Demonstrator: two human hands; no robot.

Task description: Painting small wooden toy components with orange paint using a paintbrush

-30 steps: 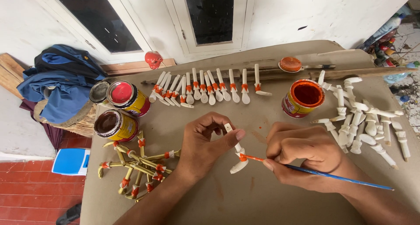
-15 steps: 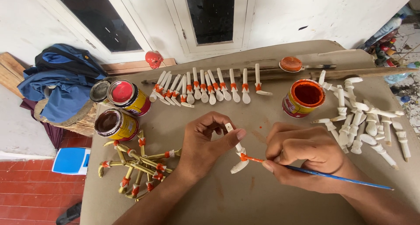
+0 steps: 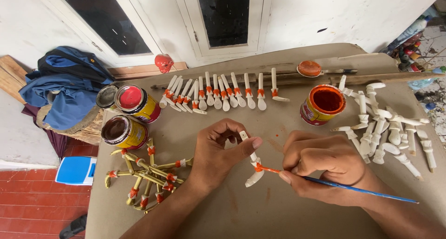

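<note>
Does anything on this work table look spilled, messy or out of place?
Only small things. A few orange paint specks dot the brown table near the right hand. The yellow pieces lie in a crossed heap, unlike the neat row of white pieces. The orange paint can stands upright, unspilled.

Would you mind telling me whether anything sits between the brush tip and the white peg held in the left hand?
Nothing visible does. The brush in the right hand has its tip right at the orange band on the peg, which the left hand holds up off the table.
</note>
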